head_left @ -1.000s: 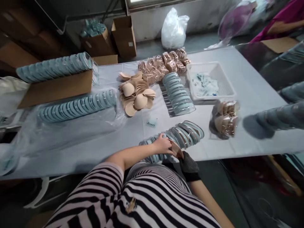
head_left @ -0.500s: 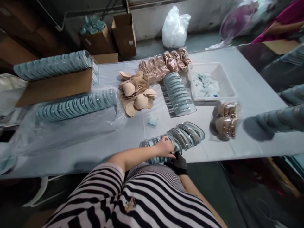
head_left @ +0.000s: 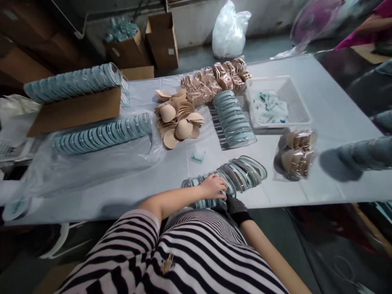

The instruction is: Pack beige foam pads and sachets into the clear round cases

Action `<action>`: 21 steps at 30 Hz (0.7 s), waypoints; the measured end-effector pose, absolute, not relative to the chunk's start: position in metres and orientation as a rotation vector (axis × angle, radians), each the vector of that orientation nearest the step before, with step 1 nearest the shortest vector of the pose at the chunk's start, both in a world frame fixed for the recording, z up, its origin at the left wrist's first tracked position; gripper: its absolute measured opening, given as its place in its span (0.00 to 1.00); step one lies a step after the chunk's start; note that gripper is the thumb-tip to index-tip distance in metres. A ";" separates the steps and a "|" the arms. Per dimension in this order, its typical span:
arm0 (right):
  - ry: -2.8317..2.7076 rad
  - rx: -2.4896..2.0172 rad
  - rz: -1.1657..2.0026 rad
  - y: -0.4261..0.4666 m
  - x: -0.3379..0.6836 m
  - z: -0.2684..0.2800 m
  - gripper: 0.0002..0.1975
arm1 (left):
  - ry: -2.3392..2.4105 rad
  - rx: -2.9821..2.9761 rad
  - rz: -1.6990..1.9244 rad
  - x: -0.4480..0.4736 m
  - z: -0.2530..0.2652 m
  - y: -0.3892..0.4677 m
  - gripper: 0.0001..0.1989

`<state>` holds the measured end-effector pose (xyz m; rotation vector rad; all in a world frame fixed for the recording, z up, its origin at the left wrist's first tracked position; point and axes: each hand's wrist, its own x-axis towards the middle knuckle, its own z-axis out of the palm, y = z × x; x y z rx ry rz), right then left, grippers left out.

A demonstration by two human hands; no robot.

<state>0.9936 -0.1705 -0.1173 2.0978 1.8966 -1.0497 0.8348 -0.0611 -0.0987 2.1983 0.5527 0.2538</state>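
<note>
A leaning row of clear plastic packs (head_left: 243, 173) with pale blue faces lies at the table's near edge, brown pads showing inside some of them. My bare left hand (head_left: 213, 187) rests over the middle of this row, its fingers curled down and closed on a pack. My right hand (head_left: 235, 206), in a dark grey glove, meets it from the right at the front edge of the same pack. The gloved fingers are bent together and partly hidden. Beyond the hands lies a small printed card (head_left: 197, 157).
Beige bra pads (head_left: 183, 128) are heaped behind the card, with bagged pads (head_left: 202, 85) further back. Other pack rows stand centre (head_left: 234, 120) and left (head_left: 102, 134). A white basket (head_left: 301, 122) holds printed cards. Bagged pads (head_left: 297, 157) lie right; a person's arm (head_left: 373, 23) shows far right.
The gloved right hand has shifted slightly right, its wrist further from my body. My left hand stays over the row of packs. The whole view has moved a little.
</note>
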 end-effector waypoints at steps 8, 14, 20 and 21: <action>1.702 2.223 -1.243 -0.170 0.992 -0.082 0.17 | 0.557 2.163 0.224 0.836 -0.099 -0.068 0.07; 1.692 2.093 -1.425 -0.163 1.017 -0.066 0.14 | 1.088 2.105 0.407 0.813 -0.119 0.000 0.11; 1.791 2.062 -1.321 -0.152 1.014 -0.052 0.16 | 1.768 1.826 -0.020 0.796 -0.135 0.096 0.38; 1.827 2.083 -1.318 -0.149 1.014 -0.054 0.17 | 1.802 1.742 -0.052 0.799 -0.136 0.103 0.36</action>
